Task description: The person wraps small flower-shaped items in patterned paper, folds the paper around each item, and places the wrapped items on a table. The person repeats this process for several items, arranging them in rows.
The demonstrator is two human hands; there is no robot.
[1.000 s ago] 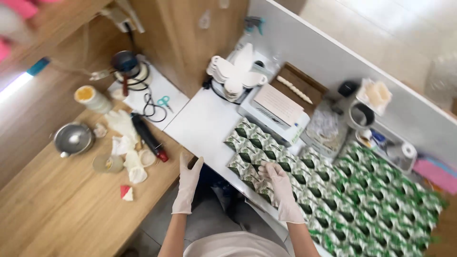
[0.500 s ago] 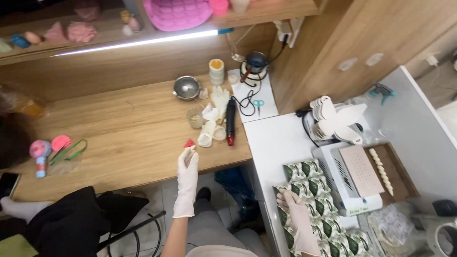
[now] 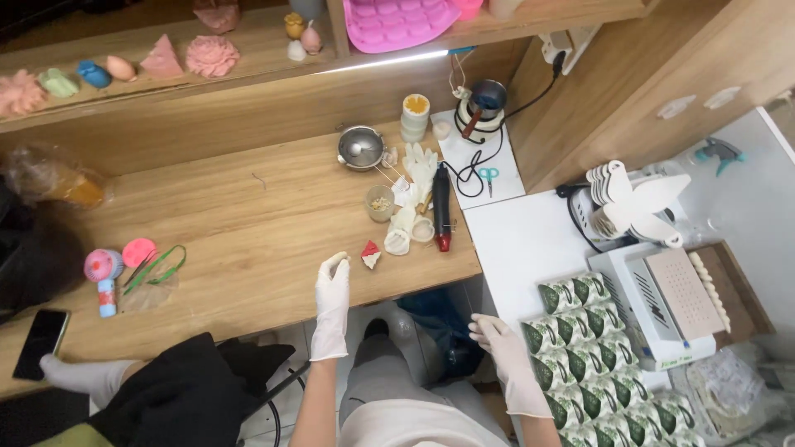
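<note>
Where gloves [image 3: 411, 192] lie, cluttered desk [image 3: 248, 240].

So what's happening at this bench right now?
A seated person in white gloves works at a wooden bench. The left hand rests on the bench edge, fingertips beside a small red-and-white wedge-shaped piece. The right hand hovers empty by the edge of the white table, next to rows of green leaf-patterned boxes. Neither hand holds anything.
</note>
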